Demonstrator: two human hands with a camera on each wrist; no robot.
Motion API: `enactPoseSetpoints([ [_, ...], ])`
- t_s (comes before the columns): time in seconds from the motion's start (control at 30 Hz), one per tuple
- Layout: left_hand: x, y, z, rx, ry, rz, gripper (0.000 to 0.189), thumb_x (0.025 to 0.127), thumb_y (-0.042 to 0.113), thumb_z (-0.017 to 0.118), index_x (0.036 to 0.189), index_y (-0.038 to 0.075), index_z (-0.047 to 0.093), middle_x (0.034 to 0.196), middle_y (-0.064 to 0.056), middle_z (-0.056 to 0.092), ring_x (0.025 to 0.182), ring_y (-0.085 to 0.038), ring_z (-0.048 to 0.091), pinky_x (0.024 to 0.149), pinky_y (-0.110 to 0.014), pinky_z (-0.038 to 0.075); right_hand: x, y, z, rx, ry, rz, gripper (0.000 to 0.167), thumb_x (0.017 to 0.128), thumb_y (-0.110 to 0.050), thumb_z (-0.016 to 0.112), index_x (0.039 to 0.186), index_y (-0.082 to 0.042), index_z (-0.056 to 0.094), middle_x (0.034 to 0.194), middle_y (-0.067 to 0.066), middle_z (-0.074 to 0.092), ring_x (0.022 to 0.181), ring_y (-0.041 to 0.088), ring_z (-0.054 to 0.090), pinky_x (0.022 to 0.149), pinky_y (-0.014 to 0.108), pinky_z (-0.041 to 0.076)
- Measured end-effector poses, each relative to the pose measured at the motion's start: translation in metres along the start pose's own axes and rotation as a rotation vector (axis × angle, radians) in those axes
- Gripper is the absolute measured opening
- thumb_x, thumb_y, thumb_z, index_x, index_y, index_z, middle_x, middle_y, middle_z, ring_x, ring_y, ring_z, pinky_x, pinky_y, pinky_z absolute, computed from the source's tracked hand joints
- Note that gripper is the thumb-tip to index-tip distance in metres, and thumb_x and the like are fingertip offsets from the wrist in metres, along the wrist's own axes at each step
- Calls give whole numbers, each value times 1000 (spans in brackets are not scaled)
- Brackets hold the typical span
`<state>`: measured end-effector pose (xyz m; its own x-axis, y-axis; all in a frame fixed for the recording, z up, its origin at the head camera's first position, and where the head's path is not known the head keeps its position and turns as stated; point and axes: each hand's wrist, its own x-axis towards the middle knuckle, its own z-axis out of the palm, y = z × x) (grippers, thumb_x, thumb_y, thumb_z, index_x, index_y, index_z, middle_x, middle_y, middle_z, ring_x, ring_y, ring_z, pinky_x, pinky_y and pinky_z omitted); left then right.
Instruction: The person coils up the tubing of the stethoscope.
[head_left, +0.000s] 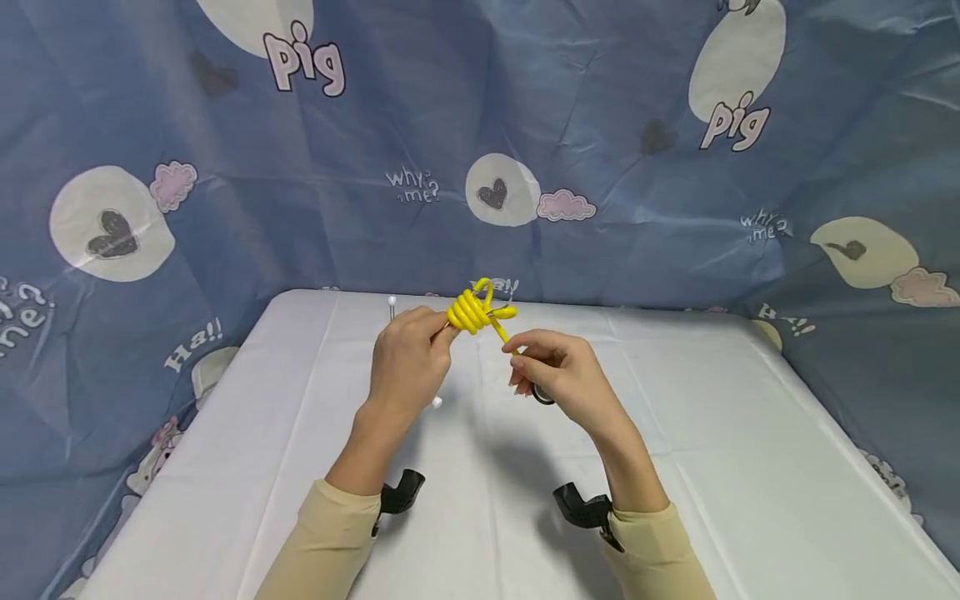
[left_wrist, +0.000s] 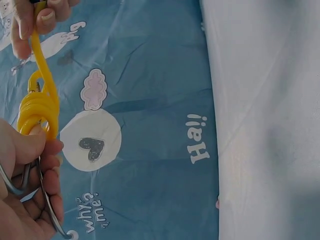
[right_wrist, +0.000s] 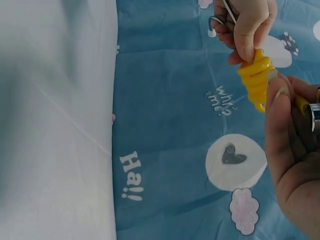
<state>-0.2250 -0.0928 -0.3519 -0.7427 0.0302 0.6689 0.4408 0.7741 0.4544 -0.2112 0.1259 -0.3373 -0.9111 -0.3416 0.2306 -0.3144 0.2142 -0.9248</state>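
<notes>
A stethoscope is held up between the two hands over the table. Its yellow tube (head_left: pixel 469 312) is wound into a tight coil, with small loops sticking out at the far end. The left hand (head_left: pixel 408 354) grips the metal ear tubes (left_wrist: pixel 46 197) right beside the coil, thumb against it. White ear tips (head_left: pixel 392 300) stick out past that hand. With thumb and fingers, the right hand (head_left: pixel 558 367) pinches the straight tube end leading out of the coil. The round chest piece (head_left: pixel 542 395) hangs by the right fingers, partly hidden.
A white cloth covers the table (head_left: pixel 675 375). Behind it hangs a blue printed curtain (head_left: pixel 420 100). Black camera mounts (head_left: pixel 581 506) are worn at both wrists, above the table.
</notes>
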Motion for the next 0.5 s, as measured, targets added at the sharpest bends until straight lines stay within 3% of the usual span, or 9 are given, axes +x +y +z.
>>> enactPoseSetpoints([
  [0.1,-1,1,3,5,-12,1,12,92,20,71,88,11,78,68,2,59,61,-14,47,56,-29,40,-2,2,-2,1,-9,-8,10,93,-9,67,100,-9,75,81,19,70,68,27,67,63,35,58],
  [0.27,-1,2,7,24,-29,8,11,92,19,71,90,12,78,72,2,64,65,-15,52,60,-29,43,-3,3,-6,33,-37,-17,12,95,-11,64,100,-7,75,84,18,72,72,28,70,64,34,58],
  [0.5,-3,2,10,33,-45,7,12,93,19,70,87,11,77,71,2,63,63,-14,50,58,-28,42,-3,4,-12,156,-153,-61,31,99,-1,41,109,3,70,92,25,70,82,29,73,79,41,60],
])
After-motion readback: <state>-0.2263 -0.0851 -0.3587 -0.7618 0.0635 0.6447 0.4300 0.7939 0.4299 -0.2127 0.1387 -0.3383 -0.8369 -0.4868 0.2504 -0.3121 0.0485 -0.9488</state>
